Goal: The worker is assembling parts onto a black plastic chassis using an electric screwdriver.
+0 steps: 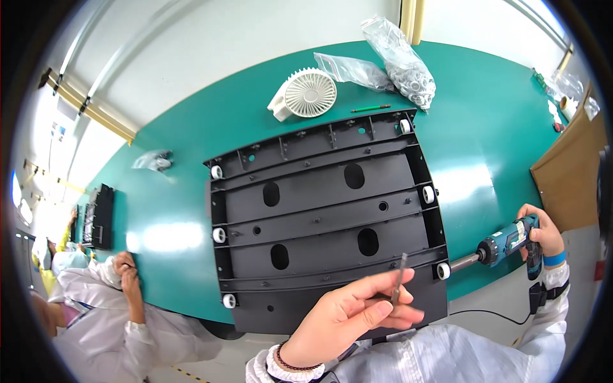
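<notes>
I pinch a slim metal rod in my left hand above a ribbed black panel on the green surface, while my right hand grips a teal power driver, its shaft ending at a white roller along the panel's right edge. Good work here likely means a steady shaft in line with the roller, rod held clear. Beyond, a clear bag bulges with pale rings; a flatter bag's contents are hard to tell.

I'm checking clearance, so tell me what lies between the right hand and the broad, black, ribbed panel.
In the head view, a teal-and-black power driver, its grey cylindrical metal shaft foremost, reaches from the right hand toward the panel.
</notes>
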Motion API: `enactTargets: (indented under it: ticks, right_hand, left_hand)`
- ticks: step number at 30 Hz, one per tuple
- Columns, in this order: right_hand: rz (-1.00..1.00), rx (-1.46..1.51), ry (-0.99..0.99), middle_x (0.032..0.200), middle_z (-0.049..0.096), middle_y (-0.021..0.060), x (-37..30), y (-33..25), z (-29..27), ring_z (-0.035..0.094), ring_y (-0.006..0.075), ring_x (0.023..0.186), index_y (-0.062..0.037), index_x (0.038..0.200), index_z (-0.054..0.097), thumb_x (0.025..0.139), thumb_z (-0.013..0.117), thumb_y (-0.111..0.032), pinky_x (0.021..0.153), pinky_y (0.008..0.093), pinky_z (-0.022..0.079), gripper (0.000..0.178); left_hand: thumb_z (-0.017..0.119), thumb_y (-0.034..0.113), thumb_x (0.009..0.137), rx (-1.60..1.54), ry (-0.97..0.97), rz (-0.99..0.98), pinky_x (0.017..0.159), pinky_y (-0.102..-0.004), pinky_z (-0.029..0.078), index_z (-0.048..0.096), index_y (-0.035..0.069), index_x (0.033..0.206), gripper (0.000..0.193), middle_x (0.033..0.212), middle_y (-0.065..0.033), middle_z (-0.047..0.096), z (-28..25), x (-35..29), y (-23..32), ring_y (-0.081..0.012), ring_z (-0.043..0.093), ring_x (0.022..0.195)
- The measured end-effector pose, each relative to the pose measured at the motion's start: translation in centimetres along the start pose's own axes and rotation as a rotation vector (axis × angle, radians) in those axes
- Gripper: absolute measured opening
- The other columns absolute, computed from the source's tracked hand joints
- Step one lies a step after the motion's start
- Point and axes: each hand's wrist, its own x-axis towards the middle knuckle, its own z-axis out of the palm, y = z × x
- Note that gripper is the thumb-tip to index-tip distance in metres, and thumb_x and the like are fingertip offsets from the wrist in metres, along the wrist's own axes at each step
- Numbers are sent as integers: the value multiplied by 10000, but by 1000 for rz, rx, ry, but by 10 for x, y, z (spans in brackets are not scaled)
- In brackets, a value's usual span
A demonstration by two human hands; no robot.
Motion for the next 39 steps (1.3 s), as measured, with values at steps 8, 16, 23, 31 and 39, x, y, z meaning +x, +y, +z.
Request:
enactTargets:
  ticks: [8, 16, 23, 31, 39]
  right_hand:
    - [-24, 2, -11, 736, 647, 101, -3, -3, 2, 636, 176, 496, -7, 1056, 475, 740, 847, -355, 420, 284, 529, 600]
    - [5, -72, -21, 723, 644, 90, 1, -7, 5, 633, 164, 501, -7, 1047, 469, 730, 849, -413, 436, 275, 529, 640]
    - [-13, -68, 35, 722, 657, 98, 0, -10, 12, 635, 146, 485, -10, 1038, 470, 693, 866, -450, 414, 253, 533, 685]
    - [-13, -60, 33, 705, 644, 88, 4, -8, 11, 639, 148, 484, -6, 1041, 467, 688, 867, -464, 411, 250, 532, 703]
    - [1, -46, 14, 730, 653, 96, 5, -8, 9, 641, 157, 485, -5, 1042, 465, 695, 867, -439, 402, 252, 523, 686]
  left_hand:
    - [532, 16, 993, 10, 29, 83, 927, -379, 569, 533, -26, 1299, 309, 1103, -84, 575, 5, 3, -3, -302, 672, 1060]
    - [688, 31, 801, 1560, 344, 775, 688, -347, 507, 655, -38, 1008, 220, 875, -132, 557, 28, 15, -13, -281, 584, 796]
    - [635, 10, 810, 1781, 325, 786, 667, -319, 501, 656, -53, 1041, 240, 849, -125, 489, 34, 21, -16, -259, 557, 788]
    - [628, 10, 798, 1721, 257, 825, 646, -304, 492, 657, -60, 1038, 251, 836, -117, 466, 27, 23, -14, -248, 542, 753]
    - [685, 9, 832, 1675, 237, 878, 520, -243, 452, 656, -63, 941, 133, 758, -51, 409, 10, 36, -22, -139, 495, 644]
